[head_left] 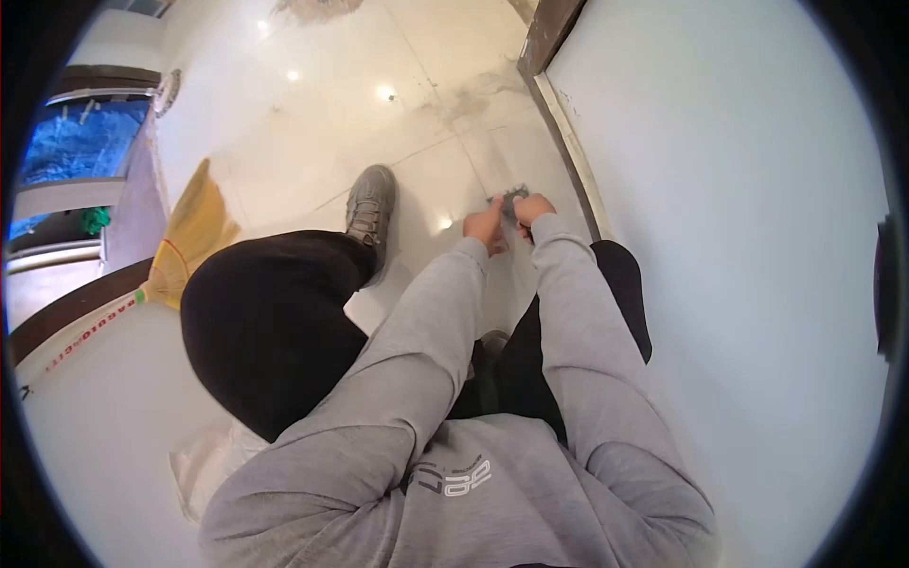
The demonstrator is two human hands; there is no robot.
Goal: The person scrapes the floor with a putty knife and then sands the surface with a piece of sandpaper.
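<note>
Low over the tiled floor, both of my hands are close together in front of me. Between them is a small dark grey, ragged clump (514, 195), perhaps a rag or a tuft of fibres; its kind cannot be made out. My right hand (535, 210) is closed, with the clump at its fingertips. My left hand (484, 227) is also closed, its thumb and fingers pinched at the near left side of the clump. My own forearms and hands hide part of the floor beneath.
A white door (739, 237) with a brown-edged frame stands close on my right. The shiny tiled floor (322, 123) has dark smudges near the door frame. On the left lies a straw broom (189, 237). My grey shoe (370, 208) is left of my hands. A whitish bag (204, 464) lies behind my left knee.
</note>
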